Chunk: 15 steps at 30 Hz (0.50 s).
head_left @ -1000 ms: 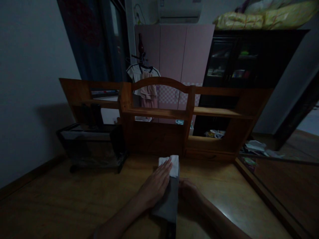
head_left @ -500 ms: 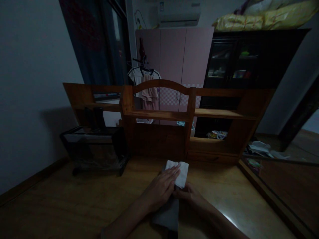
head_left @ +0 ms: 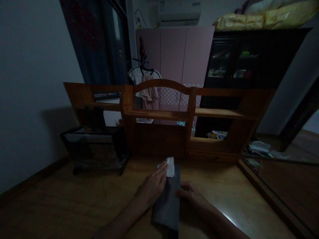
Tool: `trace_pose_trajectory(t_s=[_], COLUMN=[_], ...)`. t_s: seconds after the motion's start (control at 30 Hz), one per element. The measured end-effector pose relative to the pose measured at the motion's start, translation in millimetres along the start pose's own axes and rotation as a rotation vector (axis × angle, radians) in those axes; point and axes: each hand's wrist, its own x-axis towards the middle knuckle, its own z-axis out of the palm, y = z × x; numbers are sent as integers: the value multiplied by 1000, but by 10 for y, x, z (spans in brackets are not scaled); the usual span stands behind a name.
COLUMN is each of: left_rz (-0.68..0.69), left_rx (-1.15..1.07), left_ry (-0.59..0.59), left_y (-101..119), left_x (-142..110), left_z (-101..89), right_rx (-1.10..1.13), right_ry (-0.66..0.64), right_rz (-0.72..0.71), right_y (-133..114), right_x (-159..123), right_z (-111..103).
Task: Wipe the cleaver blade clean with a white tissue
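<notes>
A dark grey, flat rectangular object lies on the wooden tabletop with its long side running away from me. I cannot tell its kind. My left hand presses a folded white tissue against its far left part, fingers together over the tissue. At the right edge of the grey object, my right hand grips it between thumb and bent fingers. The tissue's near part is hidden under my left fingers.
A wooden shelf unit stands across the back of the tabletop. To the left is a dark box-shaped appliance with black items on top. A raised wooden edge borders the right side.
My left hand has slid the tissue leftward across the grey object, uncovering more of its surface. My right hand stays at the right edge.
</notes>
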Motion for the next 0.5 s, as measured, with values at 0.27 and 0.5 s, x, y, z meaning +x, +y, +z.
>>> trace_pose_trajectory(t_s=[0.27, 0.5], left_rz=[302, 309], left_rx=[-47, 5], left_ry=[-181, -193], left_y=[333, 330], left_x=[-2, -31], left_z=[-174, -136], right_rx=[377, 660], right_ry=[107, 28], right_rz=[-23, 8], right_y=[-34, -103], right_x=[129, 145], right_z=[-123, -247])
